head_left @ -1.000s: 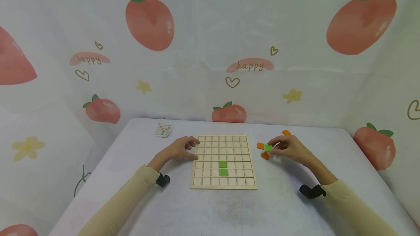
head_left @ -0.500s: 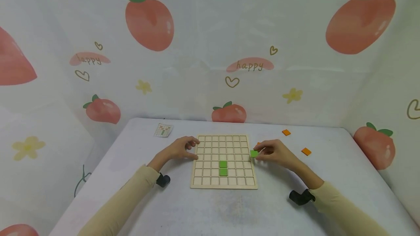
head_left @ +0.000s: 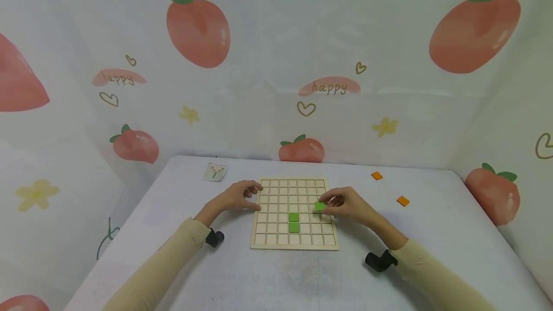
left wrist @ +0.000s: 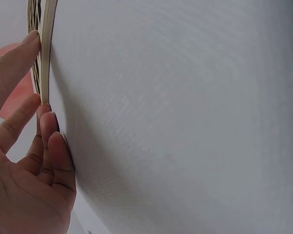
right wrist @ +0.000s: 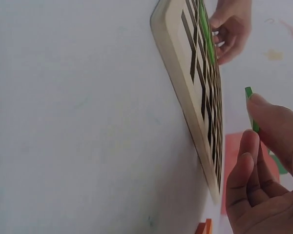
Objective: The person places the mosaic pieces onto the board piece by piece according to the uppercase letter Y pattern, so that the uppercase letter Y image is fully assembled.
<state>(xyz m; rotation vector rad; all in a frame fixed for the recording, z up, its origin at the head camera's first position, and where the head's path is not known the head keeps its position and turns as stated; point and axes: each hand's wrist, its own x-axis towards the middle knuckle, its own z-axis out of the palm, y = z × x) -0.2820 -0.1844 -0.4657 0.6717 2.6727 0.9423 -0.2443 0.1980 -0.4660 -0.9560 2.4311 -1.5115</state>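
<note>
My right hand (head_left: 345, 203) pinches a small green square tile (head_left: 319, 206) between thumb and fingers, above the right part of a wooden grid board (head_left: 295, 247). In the right wrist view this green tile (right wrist: 252, 108) is seen edge-on at the fingertips, apart from the board. Two green tiles (head_left: 294, 221) lie in neighbouring cells in the board's lower middle. My left hand (head_left: 235, 196) rests against the board's left edge. Its thumb and index fingertip touch the wooden rim (left wrist: 47, 58) in the left wrist view, with the other fingers loosely bent.
Two orange tiles (head_left: 390, 188) lie on the white table right of the board. Part of an orange tile (right wrist: 204, 227) shows low in the right wrist view. A small card with a coloured grid pattern (head_left: 215, 172) lies at the back left. Patterned cloth hangs behind.
My right hand has taken the green tile from among the orange ones and carried it left over the board. It now hides the nearer orange tiles. My left hand has stayed put.
</note>
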